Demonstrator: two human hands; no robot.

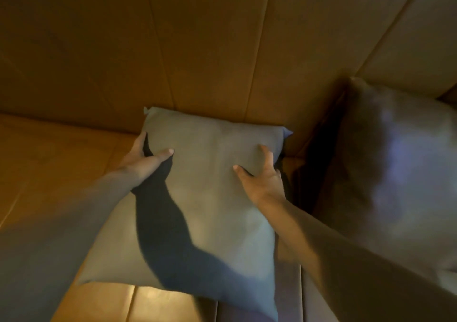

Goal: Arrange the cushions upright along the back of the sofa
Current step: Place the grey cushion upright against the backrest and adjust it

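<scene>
A grey square cushion [210, 198] is held over the tan sofa seat [54, 163], its far edge touching the sofa back [197, 50]. My left hand [146, 158] grips its left edge, thumb on the front face. On the right edge, my right hand [262, 178] clasps it with the fingers wrapped around the side. A second grey cushion [395, 173], blurred, leans in the corner at the right against the sofa back.
The sofa back has vertical seams and turns a corner at the upper right [408, 37]. Open seat surface lies to the left of the held cushion. A seam between seat sections runs at the bottom centre [133, 304].
</scene>
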